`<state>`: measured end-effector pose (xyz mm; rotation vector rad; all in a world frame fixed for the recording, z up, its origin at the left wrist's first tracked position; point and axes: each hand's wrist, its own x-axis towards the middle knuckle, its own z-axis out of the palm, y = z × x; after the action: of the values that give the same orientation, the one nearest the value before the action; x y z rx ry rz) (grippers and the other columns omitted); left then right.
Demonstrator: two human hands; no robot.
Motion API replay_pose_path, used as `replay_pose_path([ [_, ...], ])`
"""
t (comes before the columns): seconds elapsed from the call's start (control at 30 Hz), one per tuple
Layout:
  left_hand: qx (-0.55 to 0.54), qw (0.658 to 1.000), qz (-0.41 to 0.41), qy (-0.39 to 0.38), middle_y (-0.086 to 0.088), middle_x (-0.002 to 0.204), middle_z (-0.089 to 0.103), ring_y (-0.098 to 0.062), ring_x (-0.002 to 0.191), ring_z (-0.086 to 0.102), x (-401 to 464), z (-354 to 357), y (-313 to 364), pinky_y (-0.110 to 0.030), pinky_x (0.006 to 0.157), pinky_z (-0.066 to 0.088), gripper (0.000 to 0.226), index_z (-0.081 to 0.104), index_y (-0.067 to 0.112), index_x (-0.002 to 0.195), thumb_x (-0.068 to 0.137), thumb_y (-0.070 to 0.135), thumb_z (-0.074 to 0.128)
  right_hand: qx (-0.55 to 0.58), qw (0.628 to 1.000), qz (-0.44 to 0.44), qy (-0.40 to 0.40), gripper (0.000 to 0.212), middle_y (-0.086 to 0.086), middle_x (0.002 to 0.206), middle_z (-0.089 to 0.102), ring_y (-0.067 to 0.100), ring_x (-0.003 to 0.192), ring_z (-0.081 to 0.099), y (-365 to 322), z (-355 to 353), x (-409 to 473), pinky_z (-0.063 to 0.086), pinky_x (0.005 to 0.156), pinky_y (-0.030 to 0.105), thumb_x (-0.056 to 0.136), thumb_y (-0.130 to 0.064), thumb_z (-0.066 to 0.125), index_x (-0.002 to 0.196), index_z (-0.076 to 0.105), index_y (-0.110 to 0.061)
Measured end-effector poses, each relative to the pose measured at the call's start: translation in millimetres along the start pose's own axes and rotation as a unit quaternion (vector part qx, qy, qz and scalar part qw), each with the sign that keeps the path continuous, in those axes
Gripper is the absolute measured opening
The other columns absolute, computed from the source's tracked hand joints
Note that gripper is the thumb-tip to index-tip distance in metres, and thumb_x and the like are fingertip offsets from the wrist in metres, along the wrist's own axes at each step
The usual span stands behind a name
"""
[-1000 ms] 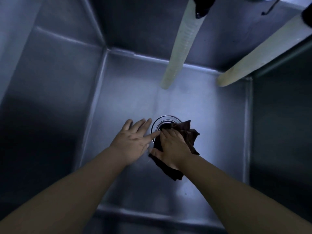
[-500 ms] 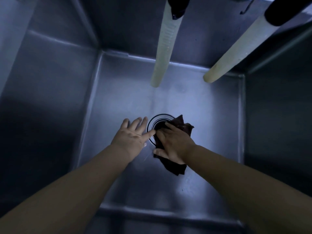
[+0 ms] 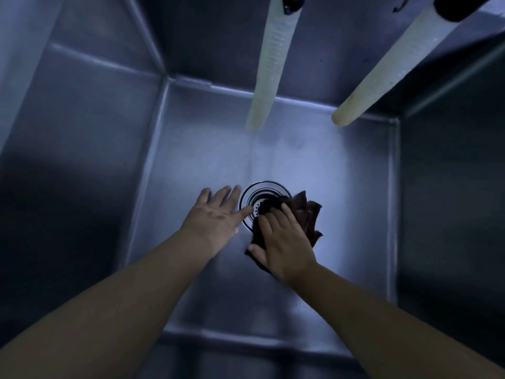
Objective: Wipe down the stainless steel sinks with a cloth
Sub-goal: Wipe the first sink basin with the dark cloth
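Right hand (image 3: 287, 242) presses a dark cloth (image 3: 306, 214) flat-fingered beside the drain (image 3: 252, 201); left hand (image 3: 216, 217) splayed on the sink (image 3: 191, 149). Firm overlapping strokes would serve best.

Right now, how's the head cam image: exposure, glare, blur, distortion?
Head view: dim overall, one bright pool on the sink floor around the drain; side walls fall to near black. The dark cloth under the right hand loses its detail. Left hand fairly sharp; forearms soft at the frame edges. Wide-angle bowing splays the two hoses and sink walls.
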<state>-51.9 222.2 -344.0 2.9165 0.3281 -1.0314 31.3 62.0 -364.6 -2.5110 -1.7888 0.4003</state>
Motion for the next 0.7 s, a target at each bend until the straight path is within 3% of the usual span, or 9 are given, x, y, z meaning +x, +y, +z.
replay_pose_path([
  [0.07, -0.003, 1.0, -0.003, -0.004, -0.008, 0.158, -0.017, -0.027, 0.145, -0.012, 0, 0, 0, -0.049, 0.115, 0.001, 0.051, 0.002, 0.038, 0.148, 0.102, 0.035, 0.024, 0.0, 1.0, 0.019, 0.002, 0.072, 0.023, 0.137, 0.049, 0.038, 0.134, 0.039, -1, 7, -22, 0.018, 0.115, 0.051, 0.088, -0.056, 0.039, 0.13, 0.052, 0.001],
  [0.13, -0.008, 1.0, -0.004, -0.003, -0.009, 0.157, -0.017, -0.028, 0.145, -0.011, -2, -2, 1, -0.049, 0.116, 0.001, 0.052, 0.001, 0.037, 0.149, 0.102, 0.033, 0.024, -0.017, 0.999, 0.034, -0.009, 0.082, 0.027, 0.147, 0.034, 0.041, 0.14, 0.024, -1, 10, -44, 0.019, 0.111, 0.056, 0.086, -0.061, 0.039, 0.137, 0.043, 0.004],
  [0.3, -0.056, 0.995, -0.012, 0.077, -0.006, 0.159, -0.011, -0.025, 0.145, 0.0, -30, -10, -11, -0.041, 0.115, 0.004, 0.064, -0.004, 0.035, 0.149, 0.099, 0.027, 0.035, -0.069, 0.99, 0.096, -0.074, 0.094, 0.032, 0.144, 0.034, 0.049, 0.135, 0.029, 13, 0, -80, 0.017, 0.104, 0.065, 0.08, -0.069, 0.034, 0.137, 0.043, 0.005],
  [0.47, -0.102, 0.978, -0.087, 0.16, -0.01, 0.158, 0.01, -0.029, 0.143, 0.011, -105, -48, -42, -0.045, 0.111, 0.016, 0.067, 0.023, 0.031, 0.148, 0.09, 0.025, 0.054, -0.07, 0.982, 0.114, -0.137, 0.093, 0.031, 0.144, 0.036, 0.049, 0.133, 0.032, -1, -12, -81, 0.021, 0.104, 0.071, 0.077, -0.069, 0.031, 0.138, 0.044, 0.0],
  [0.57, -0.059, 0.957, -0.108, 0.264, -0.021, 0.142, 0.043, -0.041, 0.127, 0.042, -158, -72, -59, -0.051, 0.099, 0.034, 0.062, 0.051, 0.016, 0.136, 0.077, 0.013, 0.068, -0.061, 0.983, 0.076, -0.152, 0.095, 0.03, 0.144, 0.035, 0.048, 0.134, 0.032, -25, -10, -68, 0.024, 0.101, 0.072, 0.075, -0.071, 0.041, 0.138, 0.044, 0.0],
  [0.63, -0.036, 0.934, -0.124, 0.333, -0.023, 0.129, 0.055, -0.043, 0.116, 0.051, -188, -77, -70, -0.05, 0.098, 0.036, 0.046, 0.06, 0.008, 0.125, 0.079, 0.012, 0.059, -0.061, 0.986, 0.041, -0.148, 0.099, 0.029, 0.147, 0.031, 0.048, 0.136, 0.027, -46, -4, -54, 0.023, 0.103, 0.071, 0.072, -0.072, 0.052, 0.14, 0.04, -0.001],
  [0.7, -0.019, 0.929, -0.143, 0.34, -0.021, 0.123, 0.059, -0.041, 0.119, 0.051, -209, -76, -78, -0.049, 0.105, 0.03, 0.04, 0.062, 0.005, 0.12, 0.085, 0.015, 0.047, -0.062, 0.989, 0.016, -0.134, 0.099, 0.028, 0.15, 0.025, 0.047, 0.139, 0.02, -66, -1, -35, 0.017, 0.107, 0.07, 0.074, -0.072, 0.051, 0.143, 0.036, -0.002],
])
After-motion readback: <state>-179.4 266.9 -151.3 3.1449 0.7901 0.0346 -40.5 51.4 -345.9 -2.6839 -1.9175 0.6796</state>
